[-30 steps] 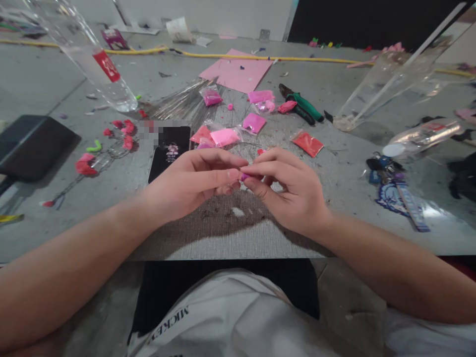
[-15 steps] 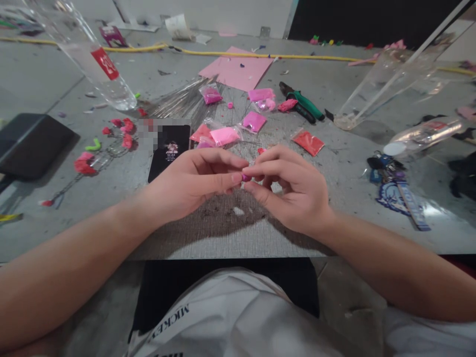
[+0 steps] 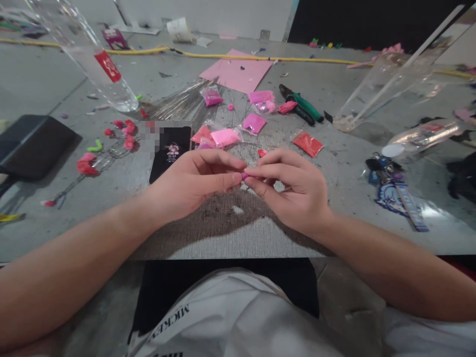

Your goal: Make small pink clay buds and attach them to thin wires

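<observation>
Between the fingertips of both hands is a tiny piece of purple-pink modelling clay (image 3: 244,176), mostly covered by the fingers. My left hand (image 3: 193,183) pinches it from the left with thumb and index finger. From the right, thumb and forefinger of my right hand (image 3: 301,193) press on the same piece, its other fingers bent. Just beyond the hands lie soft clay packets: a bright pink one (image 3: 225,136), a magenta one (image 3: 254,123) and a red one (image 3: 308,143). A dark phone (image 3: 170,148) rests behind my left wrist.
Green-handled pliers (image 3: 305,106), thin wires (image 3: 182,101) and a pink sheet (image 3: 238,69) lie farther back. A water bottle (image 3: 107,74) stands left, near red clay pieces (image 3: 87,164) and a black box-like object (image 3: 35,146). Clear containers (image 3: 366,96) and keys (image 3: 383,168) are at right.
The right thumb and forefinger have drawn closer together on the clay. My left hand has barely moved, and the view has shifted slightly.
</observation>
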`<state>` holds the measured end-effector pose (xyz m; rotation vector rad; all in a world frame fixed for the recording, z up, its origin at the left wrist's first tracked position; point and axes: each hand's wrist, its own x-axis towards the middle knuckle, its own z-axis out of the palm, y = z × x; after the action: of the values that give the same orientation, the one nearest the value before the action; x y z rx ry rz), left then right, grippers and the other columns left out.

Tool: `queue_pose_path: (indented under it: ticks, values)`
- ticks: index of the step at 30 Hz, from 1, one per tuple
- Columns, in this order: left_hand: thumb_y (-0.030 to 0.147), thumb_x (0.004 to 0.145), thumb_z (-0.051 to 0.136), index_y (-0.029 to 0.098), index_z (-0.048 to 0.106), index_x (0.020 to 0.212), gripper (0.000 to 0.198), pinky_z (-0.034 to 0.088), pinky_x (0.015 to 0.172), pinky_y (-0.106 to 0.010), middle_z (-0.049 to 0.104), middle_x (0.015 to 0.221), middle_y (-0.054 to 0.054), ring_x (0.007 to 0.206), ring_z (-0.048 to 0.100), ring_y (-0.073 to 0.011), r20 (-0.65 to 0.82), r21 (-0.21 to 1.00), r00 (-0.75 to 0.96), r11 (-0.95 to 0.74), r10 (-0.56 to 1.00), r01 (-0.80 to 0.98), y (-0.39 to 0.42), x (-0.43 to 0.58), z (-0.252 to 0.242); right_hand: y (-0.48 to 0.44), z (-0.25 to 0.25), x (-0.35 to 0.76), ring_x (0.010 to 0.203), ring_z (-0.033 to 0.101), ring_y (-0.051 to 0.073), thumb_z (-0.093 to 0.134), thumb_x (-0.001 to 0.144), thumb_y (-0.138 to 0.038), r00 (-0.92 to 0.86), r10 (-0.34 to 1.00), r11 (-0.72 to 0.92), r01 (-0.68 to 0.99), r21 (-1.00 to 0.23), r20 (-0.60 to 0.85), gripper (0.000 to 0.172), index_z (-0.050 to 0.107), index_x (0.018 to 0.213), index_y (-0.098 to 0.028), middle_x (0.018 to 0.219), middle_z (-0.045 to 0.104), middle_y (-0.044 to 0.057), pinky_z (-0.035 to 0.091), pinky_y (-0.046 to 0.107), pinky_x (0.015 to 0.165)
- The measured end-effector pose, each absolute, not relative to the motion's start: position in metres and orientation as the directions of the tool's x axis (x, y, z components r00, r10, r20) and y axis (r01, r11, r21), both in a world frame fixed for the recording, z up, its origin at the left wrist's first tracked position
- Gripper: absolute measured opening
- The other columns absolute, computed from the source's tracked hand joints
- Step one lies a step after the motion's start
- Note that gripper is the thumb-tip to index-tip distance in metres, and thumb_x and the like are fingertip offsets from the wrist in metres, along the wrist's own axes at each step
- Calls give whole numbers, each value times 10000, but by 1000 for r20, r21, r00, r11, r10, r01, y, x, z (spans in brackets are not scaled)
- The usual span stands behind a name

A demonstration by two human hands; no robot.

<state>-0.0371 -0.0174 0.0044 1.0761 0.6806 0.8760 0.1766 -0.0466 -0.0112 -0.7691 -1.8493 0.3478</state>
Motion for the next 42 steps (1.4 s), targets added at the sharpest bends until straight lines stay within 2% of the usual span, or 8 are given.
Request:
queue_pose_path:
  ticks: [10,13,16,22,26,30,36,42]
  values:
    - [176,741,943,206,857,903,186,594,694,-240,792,838,-19,745,718,-127,-78,962,470,190,879,-195,-18,-38,7,-47,-10,176,814,678,140,756,978,-224,-243,735,678,261,-687,633,22,773,984,-238,951,748,32,554,265,595]
    - [217,782,892,196,843,914,142,583,680,-262,786,835,-30,738,716,-140,-80,976,435,160,897,-149,-18,-38,8,-48,-8,175,815,697,143,759,970,-245,-174,853,511,94,-854,492,9,754,974,-238,929,751,21,549,262,586]
    - [262,861,817,190,833,971,133,571,691,-280,786,862,-39,761,713,-153,26,997,366,-48,930,53,-15,-40,8,-46,-6,175,721,680,135,798,927,-263,-120,955,265,-68,-962,271,62,746,945,-234,845,745,6,497,249,512]
    - [336,959,692,180,801,1044,209,556,740,-321,789,954,-58,784,699,-175,306,632,445,-529,842,566,-2,-52,4,-38,-8,176,803,717,160,840,853,-273,-132,990,25,-225,-974,56,114,796,956,-248,894,771,13,468,237,503]
    - [342,976,646,173,788,1123,266,575,925,-415,771,1103,-112,1013,717,-256,323,402,656,-727,682,557,9,-57,-4,-33,-6,176,787,701,151,853,836,-298,-175,981,-128,-276,-953,-81,120,814,924,-225,889,775,28,466,232,512]
    - [306,994,621,176,796,1106,245,548,1002,-460,755,1141,-127,1087,691,-289,241,310,762,-792,601,526,15,-56,-13,-30,-6,176,740,680,127,860,839,-308,-234,964,-200,-325,-924,-126,139,807,930,-217,865,765,18,467,219,514]
    - [303,1009,604,163,777,1045,226,541,904,-424,784,1018,-98,993,707,-277,222,319,721,-748,657,583,14,-55,-13,-30,-13,177,656,665,116,904,802,-301,-276,955,-156,-142,-978,-112,220,807,973,-201,792,765,6,537,244,550]
    - [332,969,693,201,784,1100,206,533,780,-327,804,988,-47,830,719,-191,271,546,494,-555,826,628,13,-58,-4,-31,-18,177,607,668,118,867,829,-265,-301,929,-215,37,-976,-216,188,756,957,-184,818,805,35,540,241,505]
